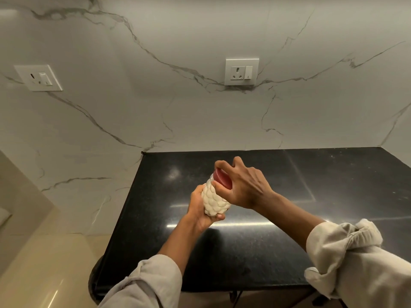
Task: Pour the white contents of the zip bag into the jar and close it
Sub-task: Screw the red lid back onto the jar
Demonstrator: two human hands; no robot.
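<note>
A clear jar (214, 202) with a bumpy surface, full of white contents, is held tilted above the black countertop (266, 241). My left hand (198, 210) grips the jar's lower body from the left and underneath. My right hand (242, 185) wraps over the red lid (222, 178) at the jar's top, fingers curled around its rim. No zip bag shows in the head view.
The glossy black counter meets a white marble wall at the back and right. Two white power sockets (242, 72) (39, 77) are on the wall. The counter's left edge drops to a beige floor (44, 274).
</note>
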